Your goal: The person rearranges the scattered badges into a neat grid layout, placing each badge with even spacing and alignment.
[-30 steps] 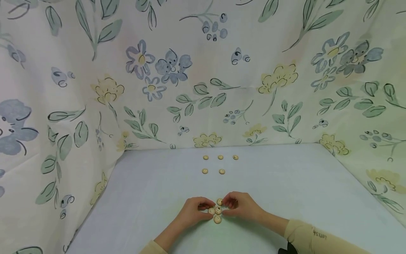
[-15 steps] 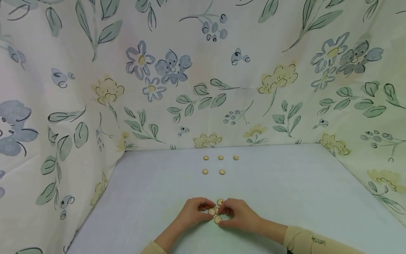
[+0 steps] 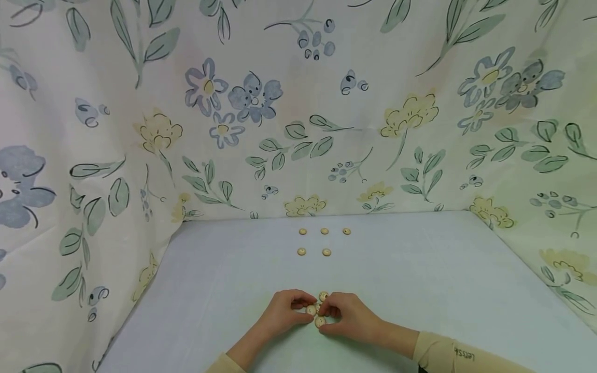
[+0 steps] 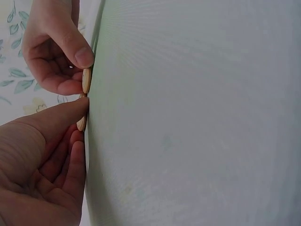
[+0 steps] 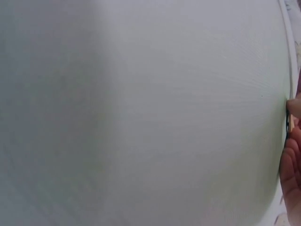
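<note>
Several small round wooden buttons lie in a tight cluster on the table before me. My left hand (image 3: pixel 289 310) pinches the left button (image 3: pixel 311 310) between thumb and fingers; in the left wrist view that button (image 4: pixel 81 122) sits flat at the tabletop. From the right, my right hand (image 3: pixel 351 317) grips the near button (image 3: pixel 320 322), thumb in front and fingertips behind. Its fingers partly cover the middle button (image 3: pixel 318 309). A far button (image 3: pixel 324 296) lies just beyond the fingers. The right wrist view catches only fingertips around a button (image 5: pixel 291 122) at its right edge.
Farther back on the white table (image 3: pixel 224 269) lie two rows of similar buttons, three behind, such as the back-right button (image 3: pixel 346 231), and two in front, such as the front-left button (image 3: pixel 301 252). A floral curtain (image 3: pixel 298 171) closes off the back and sides.
My right hand has moved slightly left and nearer to me, from beside the middle button to the near one, where its thumb and fingers now close in. The left hand stays put.
</note>
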A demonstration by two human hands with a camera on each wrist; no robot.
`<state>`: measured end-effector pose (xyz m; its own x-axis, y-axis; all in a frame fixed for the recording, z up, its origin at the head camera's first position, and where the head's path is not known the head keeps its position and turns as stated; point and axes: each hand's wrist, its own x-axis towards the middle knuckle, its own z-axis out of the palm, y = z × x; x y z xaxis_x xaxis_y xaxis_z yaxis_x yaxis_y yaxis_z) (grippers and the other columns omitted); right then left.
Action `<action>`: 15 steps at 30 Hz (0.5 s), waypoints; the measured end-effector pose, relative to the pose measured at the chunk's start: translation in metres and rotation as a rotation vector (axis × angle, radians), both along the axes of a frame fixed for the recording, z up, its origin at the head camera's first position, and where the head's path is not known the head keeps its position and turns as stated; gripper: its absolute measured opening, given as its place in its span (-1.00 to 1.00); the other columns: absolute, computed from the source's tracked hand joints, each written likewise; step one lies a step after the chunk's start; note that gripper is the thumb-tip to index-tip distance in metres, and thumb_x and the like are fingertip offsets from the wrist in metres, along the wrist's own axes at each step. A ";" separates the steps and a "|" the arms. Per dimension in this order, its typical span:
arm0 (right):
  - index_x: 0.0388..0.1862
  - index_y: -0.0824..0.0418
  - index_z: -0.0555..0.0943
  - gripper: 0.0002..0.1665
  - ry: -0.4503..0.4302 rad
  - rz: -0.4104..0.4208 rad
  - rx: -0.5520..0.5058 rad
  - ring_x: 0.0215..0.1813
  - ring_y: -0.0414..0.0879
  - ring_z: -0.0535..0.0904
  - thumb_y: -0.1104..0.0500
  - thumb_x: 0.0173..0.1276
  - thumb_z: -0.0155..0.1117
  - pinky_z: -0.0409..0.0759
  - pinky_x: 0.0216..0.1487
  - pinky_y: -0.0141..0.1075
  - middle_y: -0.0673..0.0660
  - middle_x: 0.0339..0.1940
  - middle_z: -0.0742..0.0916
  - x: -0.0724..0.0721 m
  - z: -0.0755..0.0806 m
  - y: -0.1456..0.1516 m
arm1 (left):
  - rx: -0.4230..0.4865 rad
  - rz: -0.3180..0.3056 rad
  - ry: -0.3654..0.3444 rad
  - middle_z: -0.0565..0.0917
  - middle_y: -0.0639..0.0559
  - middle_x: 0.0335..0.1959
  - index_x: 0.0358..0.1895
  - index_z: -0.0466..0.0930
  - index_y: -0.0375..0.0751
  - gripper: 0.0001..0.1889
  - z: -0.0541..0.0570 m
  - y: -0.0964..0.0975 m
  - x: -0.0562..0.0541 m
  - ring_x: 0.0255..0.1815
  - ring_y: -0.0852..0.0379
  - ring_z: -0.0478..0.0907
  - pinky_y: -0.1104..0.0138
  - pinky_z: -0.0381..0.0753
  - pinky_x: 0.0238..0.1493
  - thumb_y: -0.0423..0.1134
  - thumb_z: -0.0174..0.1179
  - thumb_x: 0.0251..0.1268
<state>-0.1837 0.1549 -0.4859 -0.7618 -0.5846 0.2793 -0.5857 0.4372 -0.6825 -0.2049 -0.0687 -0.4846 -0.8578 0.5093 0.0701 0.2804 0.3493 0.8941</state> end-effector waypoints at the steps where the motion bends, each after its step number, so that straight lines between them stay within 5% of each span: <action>1: -0.31 0.03 0.63 -0.77 0.003 0.001 0.001 -0.35 -0.32 0.50 0.09 0.12 0.53 0.54 -0.33 -0.47 -0.12 -0.42 0.62 -0.001 0.000 0.000 | -0.001 0.000 -0.002 0.72 0.06 -0.16 -0.11 0.72 -0.23 -0.71 0.000 0.000 0.000 -0.15 0.20 0.60 0.40 0.59 -0.06 -0.37 0.45 0.03; 15: -0.37 0.03 0.65 -0.80 -0.052 -0.017 0.041 -0.41 -0.36 0.48 0.13 0.08 0.54 0.52 -0.39 -0.49 -0.15 -0.48 0.63 -0.004 0.004 -0.001 | -0.014 0.007 0.007 0.72 0.07 -0.16 -0.11 0.72 -0.21 -0.71 0.001 0.001 0.000 -0.12 0.19 0.61 0.40 0.59 -0.05 -0.37 0.45 0.03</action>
<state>-0.1877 0.1539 -0.4822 -0.7844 -0.5817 0.2152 -0.5423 0.4750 -0.6930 -0.2051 -0.0679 -0.4836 -0.8607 0.5044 0.0691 0.2843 0.3636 0.8871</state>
